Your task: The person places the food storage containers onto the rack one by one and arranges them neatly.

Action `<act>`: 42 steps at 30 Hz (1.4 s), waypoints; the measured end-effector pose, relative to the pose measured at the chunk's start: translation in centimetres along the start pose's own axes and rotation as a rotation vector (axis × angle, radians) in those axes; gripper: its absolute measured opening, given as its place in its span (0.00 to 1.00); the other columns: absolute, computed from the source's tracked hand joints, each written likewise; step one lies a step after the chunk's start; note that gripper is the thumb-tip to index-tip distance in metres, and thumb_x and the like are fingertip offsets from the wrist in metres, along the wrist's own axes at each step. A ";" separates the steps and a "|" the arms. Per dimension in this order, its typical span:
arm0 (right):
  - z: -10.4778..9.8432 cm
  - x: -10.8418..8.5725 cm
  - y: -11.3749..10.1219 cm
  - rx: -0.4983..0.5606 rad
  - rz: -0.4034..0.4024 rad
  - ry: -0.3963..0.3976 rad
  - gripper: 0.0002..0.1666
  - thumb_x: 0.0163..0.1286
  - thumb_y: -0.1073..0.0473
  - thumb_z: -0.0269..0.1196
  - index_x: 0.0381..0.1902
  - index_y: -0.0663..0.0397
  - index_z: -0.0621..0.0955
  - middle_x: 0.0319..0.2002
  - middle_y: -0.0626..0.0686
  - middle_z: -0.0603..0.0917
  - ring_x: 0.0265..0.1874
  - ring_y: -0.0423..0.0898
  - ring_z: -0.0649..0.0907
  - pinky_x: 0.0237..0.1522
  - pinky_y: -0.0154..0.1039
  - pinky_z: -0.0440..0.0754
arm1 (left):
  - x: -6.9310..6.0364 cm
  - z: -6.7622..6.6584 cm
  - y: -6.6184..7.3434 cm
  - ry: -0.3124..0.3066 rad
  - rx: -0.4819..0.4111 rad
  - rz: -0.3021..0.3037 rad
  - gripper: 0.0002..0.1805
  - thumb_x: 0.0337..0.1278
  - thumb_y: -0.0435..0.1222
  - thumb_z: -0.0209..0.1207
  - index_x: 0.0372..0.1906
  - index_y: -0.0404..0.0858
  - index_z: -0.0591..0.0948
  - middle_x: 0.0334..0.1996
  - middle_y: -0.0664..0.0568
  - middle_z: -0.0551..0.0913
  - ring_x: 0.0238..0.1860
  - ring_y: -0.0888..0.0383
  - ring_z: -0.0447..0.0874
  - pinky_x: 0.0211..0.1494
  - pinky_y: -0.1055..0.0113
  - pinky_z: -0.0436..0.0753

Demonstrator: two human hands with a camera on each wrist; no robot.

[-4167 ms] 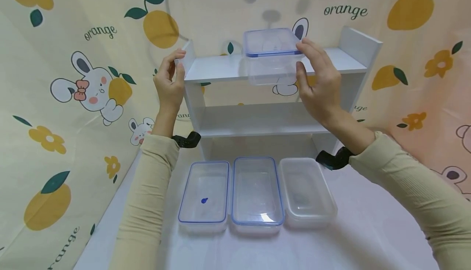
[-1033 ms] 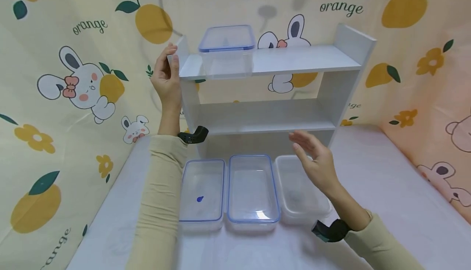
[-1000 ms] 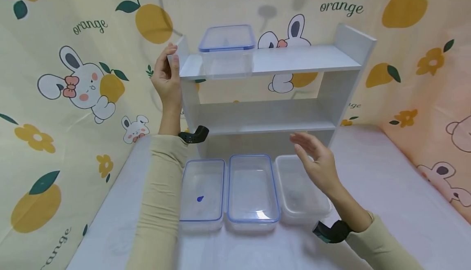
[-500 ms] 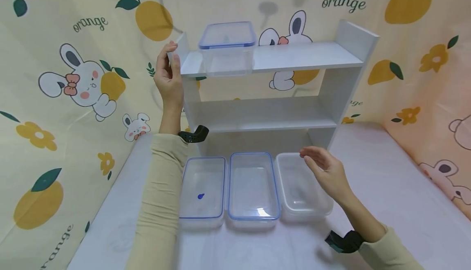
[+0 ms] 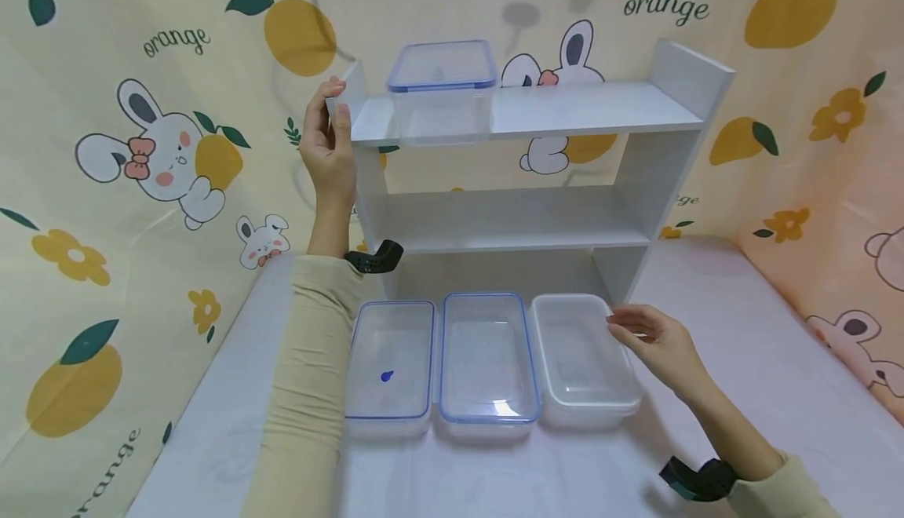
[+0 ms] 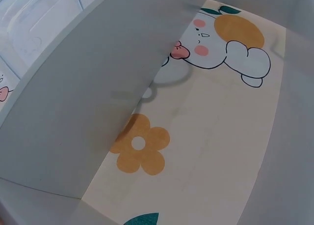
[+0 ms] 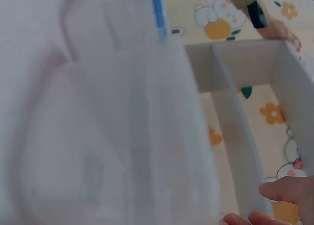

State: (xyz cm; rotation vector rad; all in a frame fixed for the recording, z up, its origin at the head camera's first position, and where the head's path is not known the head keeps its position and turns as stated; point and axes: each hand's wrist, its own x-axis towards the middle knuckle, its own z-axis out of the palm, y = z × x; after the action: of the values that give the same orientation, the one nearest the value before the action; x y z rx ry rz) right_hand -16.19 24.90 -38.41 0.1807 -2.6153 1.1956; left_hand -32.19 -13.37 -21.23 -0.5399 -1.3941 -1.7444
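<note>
My left hand (image 5: 330, 149) grips the upper left side panel of the white shelf (image 5: 523, 224), thumb and fingers around its edge. Beside the clear lidless-looking container (image 5: 582, 353) on the right, my right hand (image 5: 660, 345) has its fingertips at the rim; whether they touch it I cannot tell. That container looms blurred in the right wrist view, with fingers (image 7: 284, 189) at the lower right. Two blue-rimmed containers, one at left (image 5: 391, 357) and one in the middle (image 5: 489, 361), stand to its left. Another blue-lidded container (image 5: 441, 114) rests on the top shelf, near its left end.
The shelf's right side panel (image 5: 688, 82) rises at the back. A white cloth (image 5: 713, 290) covers the table beneath everything. Behind hangs a cream backdrop (image 5: 424, 0) printed with oranges and rabbits. A small blue mark (image 5: 386, 376) shows on the left container.
The blue-lidded container, earlier held at the upper shelf's middle by my right hand, now stands farther left. My right hand has let go and moved down to the right container. My left hand stays put.
</note>
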 end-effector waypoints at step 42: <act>-0.5 -1.0 5.2 0.323 0.498 -0.450 0.41 0.73 0.48 0.55 0.66 0.80 0.60 0.46 0.52 0.85 0.35 0.31 0.83 0.42 0.29 0.85 | 0.0 -0.1 0.0 -0.003 0.037 -0.009 0.12 0.67 0.27 0.48 0.51 0.30 0.76 0.57 0.42 0.78 0.69 0.60 0.70 0.76 0.62 0.68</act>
State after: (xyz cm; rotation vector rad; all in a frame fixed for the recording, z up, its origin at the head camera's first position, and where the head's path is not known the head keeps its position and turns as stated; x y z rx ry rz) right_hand -16.32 28.64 -42.13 -0.1788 -2.9261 1.9445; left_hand -32.20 -13.44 -21.28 -0.5177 -1.4296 -1.7222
